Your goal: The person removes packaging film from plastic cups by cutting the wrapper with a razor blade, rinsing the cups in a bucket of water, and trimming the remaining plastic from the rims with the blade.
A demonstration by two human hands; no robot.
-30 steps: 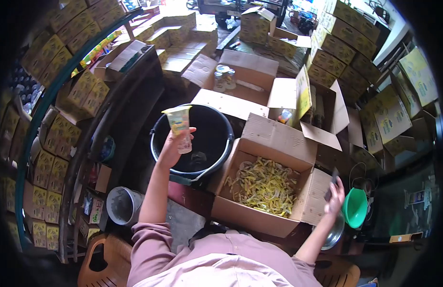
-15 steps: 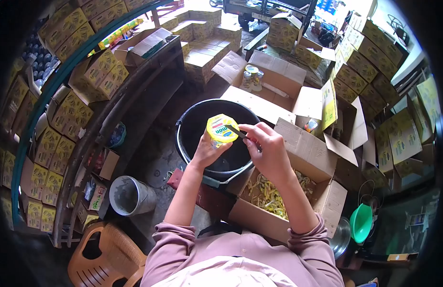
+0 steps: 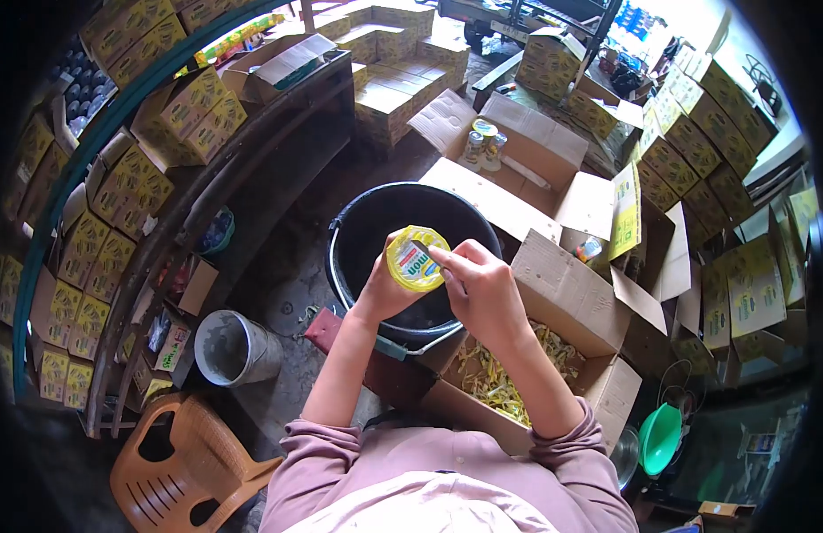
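Observation:
My left hand (image 3: 382,291) is closed around a plastic cup with a printed yellow lid (image 3: 415,266), its top tilted toward me. In my right hand (image 3: 484,289) is a small dark knife, pinched between thumb and fingers. Only a short part of its blade (image 3: 422,246) shows, lying against the lid; the handle is hidden by my fingers. Both hands are over a large black bucket (image 3: 358,206). To the right of my forearm, a cardboard box (image 3: 607,391) holds a heap of yellow plastic strips (image 3: 487,382).
An open carton (image 3: 540,138) with several cups (image 3: 484,147) stands beyond the bucket. On the left are a grey bucket (image 3: 267,351), a brown plastic chair (image 3: 194,444) and shelves of yellow cartons (image 3: 118,209). A green basin (image 3: 662,440) sits at right.
My right hand has turned and moved closer over the lid, covering more of the knife. The cup has rotated slightly in my left hand. The whole view has shifted a little.

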